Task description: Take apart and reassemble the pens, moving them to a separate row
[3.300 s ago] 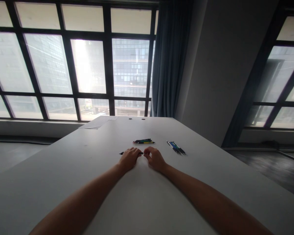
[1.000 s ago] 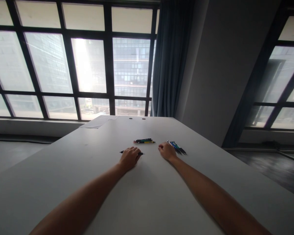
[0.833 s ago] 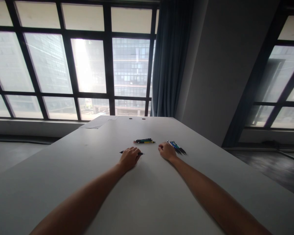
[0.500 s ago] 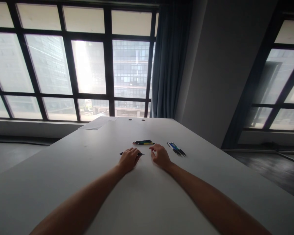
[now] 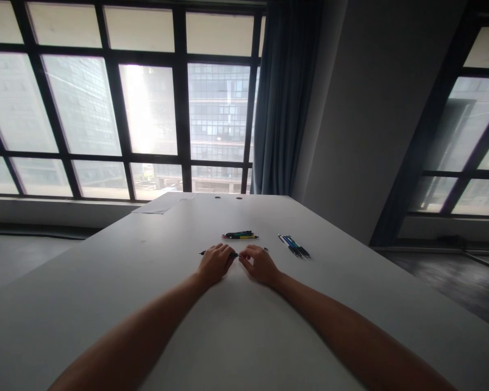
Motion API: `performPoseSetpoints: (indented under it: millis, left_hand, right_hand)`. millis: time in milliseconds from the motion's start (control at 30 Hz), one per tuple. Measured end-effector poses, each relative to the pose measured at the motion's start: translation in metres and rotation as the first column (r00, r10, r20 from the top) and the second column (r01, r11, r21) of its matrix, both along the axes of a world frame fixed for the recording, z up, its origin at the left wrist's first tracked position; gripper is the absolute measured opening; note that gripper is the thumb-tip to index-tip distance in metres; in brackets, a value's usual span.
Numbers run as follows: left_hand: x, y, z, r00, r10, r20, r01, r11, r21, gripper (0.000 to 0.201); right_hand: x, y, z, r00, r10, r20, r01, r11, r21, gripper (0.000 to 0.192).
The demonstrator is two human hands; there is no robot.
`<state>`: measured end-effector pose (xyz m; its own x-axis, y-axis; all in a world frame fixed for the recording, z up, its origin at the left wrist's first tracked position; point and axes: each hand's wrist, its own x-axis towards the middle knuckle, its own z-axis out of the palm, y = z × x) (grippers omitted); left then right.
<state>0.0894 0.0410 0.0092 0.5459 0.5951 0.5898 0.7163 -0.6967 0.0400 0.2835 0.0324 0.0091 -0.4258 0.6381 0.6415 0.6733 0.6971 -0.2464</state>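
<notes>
A thin black pen (image 5: 203, 253) lies across the white table (image 5: 244, 326), and my left hand (image 5: 215, 264) rests over its middle, holding it down. My right hand (image 5: 259, 264) sits just right of the left, fingertips pinching at the pen's right end (image 5: 236, 254). A small dark piece (image 5: 266, 250) lies on the table beside my right hand. Beyond the hands lies a bundle of pens with yellow and green barrels (image 5: 239, 235). To the right a fan of blue and green pens (image 5: 293, 245) lies loose.
A sheet of paper (image 5: 163, 204) lies at the table's far left end, near two dark cable holes (image 5: 228, 197). Large windows and a blue curtain (image 5: 283, 98) stand behind. The table's right edge drops to a dark floor.
My right hand was beside the fan of blue pens, then came back left to the black pen's right end. A small dark piece now lies beside it. My left hand stayed.
</notes>
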Motion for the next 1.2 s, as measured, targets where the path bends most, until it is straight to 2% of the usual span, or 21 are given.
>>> performPoseSetpoints:
  millis: [533,600,733,800,967,1200]
  left_hand:
    - [0.0013,-0.0022,0.0019,1.000,0.023,-0.010,-0.023,1.000,-0.012,0.015]
    - [0.0010,-0.0019,0.0019,1.000,0.022,-0.014,-0.022,1.000,-0.006,0.014]
    - [0.0005,0.0007,-0.0010,0.999,-0.034,-0.031,0.035,0.999,0.017,0.017]
    - [0.0006,0.0018,-0.0021,0.999,-0.041,-0.033,0.042,0.999,0.019,0.019]
    - [0.0019,0.0013,-0.0012,0.999,-0.026,-0.046,0.026,1.000,0.013,0.020]
    - [0.0017,0.0020,-0.0024,0.998,0.003,-0.056,-0.002,1.000,0.015,0.018]
  right_hand:
    - [-0.0011,0.0027,-0.0032,0.987,-0.158,-0.013,0.158,0.986,0.053,0.006]
    - [0.0006,0.0032,-0.0038,0.992,-0.123,-0.011,0.123,0.991,0.054,0.008]
    - [0.0019,0.0023,-0.0031,0.999,0.041,0.009,-0.041,0.999,0.024,0.016]
    - [0.0013,0.0020,-0.0023,0.998,0.062,0.008,-0.062,0.998,0.026,0.015]
    - [-0.0004,0.0026,-0.0017,0.999,-0.038,0.033,0.036,0.997,0.074,0.012]
    - [-0.0017,0.0007,0.0000,0.991,-0.131,0.043,0.128,0.990,0.052,0.009]
